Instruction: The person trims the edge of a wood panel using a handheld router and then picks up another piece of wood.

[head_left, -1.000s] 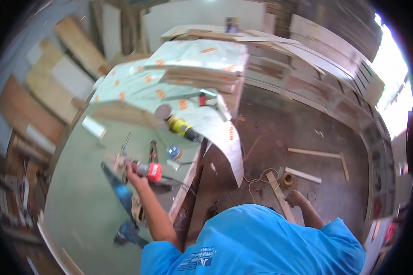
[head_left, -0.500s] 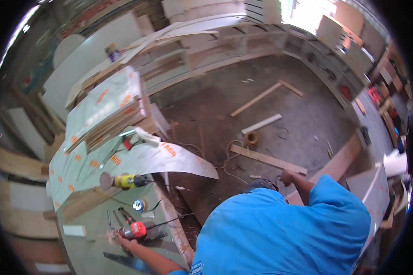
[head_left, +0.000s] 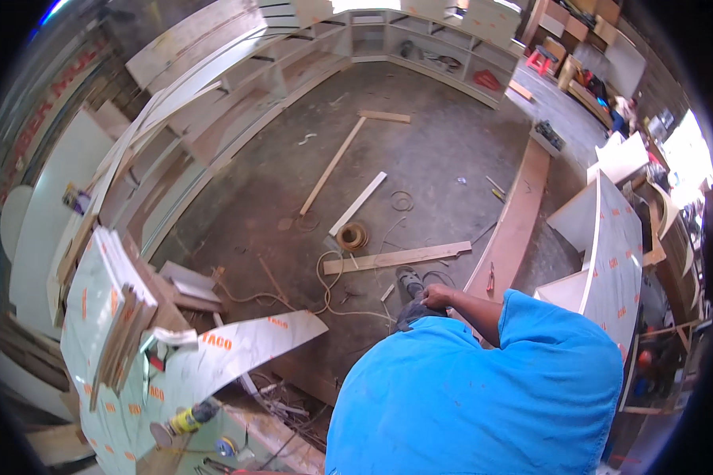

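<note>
My right hand (head_left: pixel 436 297) is closed against my dark trousers (head_left: pixel 410 313), at knee height. Whatever its fingers hold, if anything, is hidden. Just beyond it shows a dark clog (head_left: pixel 408 279) on my foot. My left hand is out of view past the lower edge. On the bench at lower left lies a yellow-green power tool with a round disc (head_left: pixel 184 419). Beside it is a small blue-rimmed round tin or roll (head_left: pixel 227 446). A sliver of the red power tool (head_left: pixel 244 472) shows at the bottom edge.
A patterned sheet (head_left: pixel 245 347) curves off the bench, near stacked boards (head_left: pixel 123 332). On the floor lie a wooden plank (head_left: pixel 400 257), a tape roll (head_left: pixel 352 236) and a looping cord (head_left: pixel 327 289). A screwdriver (head_left: pixel 490 279) rests on a long board (head_left: pixel 515 226). Low shelves (head_left: pixel 285 71) stand beyond.
My view has swung right and up, away from the bench. My left hand, earlier at the red power tool, has left the picture. My right hand has come in against my trousers.
</note>
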`<state>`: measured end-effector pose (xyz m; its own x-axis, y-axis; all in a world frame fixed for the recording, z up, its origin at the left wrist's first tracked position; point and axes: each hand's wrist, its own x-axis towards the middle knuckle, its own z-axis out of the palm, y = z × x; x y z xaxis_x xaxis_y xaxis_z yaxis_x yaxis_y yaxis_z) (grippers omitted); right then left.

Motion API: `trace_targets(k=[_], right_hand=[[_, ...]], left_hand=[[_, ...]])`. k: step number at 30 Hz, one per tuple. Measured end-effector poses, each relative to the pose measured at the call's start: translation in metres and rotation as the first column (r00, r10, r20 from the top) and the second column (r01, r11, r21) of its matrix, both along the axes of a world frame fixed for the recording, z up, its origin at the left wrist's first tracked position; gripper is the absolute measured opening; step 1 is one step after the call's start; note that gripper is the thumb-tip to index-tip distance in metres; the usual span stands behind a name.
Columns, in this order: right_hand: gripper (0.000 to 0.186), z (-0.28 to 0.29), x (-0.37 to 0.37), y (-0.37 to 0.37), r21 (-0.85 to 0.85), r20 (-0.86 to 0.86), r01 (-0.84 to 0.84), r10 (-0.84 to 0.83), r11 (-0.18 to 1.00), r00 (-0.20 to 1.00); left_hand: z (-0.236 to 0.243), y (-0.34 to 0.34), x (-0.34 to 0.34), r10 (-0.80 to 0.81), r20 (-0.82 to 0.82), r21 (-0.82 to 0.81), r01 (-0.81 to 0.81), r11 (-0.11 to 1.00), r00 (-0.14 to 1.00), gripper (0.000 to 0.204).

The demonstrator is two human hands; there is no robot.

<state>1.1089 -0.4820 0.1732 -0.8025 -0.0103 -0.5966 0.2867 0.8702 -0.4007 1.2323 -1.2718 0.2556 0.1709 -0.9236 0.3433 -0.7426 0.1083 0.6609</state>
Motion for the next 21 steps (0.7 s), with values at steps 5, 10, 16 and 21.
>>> trace_targets(k=[5,10,16,21], right_hand=[[0.039,-0.054,-0.016,0.089,-0.03,0.149,0.076,-0.071,0.997,0.986],[0.026,-0.159,-0.034,0.227,0.106,0.226,-0.174,0.146,0.979,0.963],[0.025,-0.126,-0.123,0.371,0.193,0.02,-0.115,0.113,0.975,0.993],[0.037,0.026,-0.142,0.427,-0.171,-0.107,0.725,-0.744,0.667,0.659]], left_hand=[[-0.02,0.184,-0.122,-0.175,0.154,0.086,0.163,0.983,0.973,0.043],[-0.106,0.426,-0.268,-0.931,0.026,0.409,0.846,0.342,0.364,0.024],[-0.059,0.691,-0.392,-0.938,-0.158,0.537,0.771,-0.343,-0.307,0.039],[-0.079,0.757,-0.491,-0.885,-0.056,0.554,0.722,-0.414,-0.463,0.053]])
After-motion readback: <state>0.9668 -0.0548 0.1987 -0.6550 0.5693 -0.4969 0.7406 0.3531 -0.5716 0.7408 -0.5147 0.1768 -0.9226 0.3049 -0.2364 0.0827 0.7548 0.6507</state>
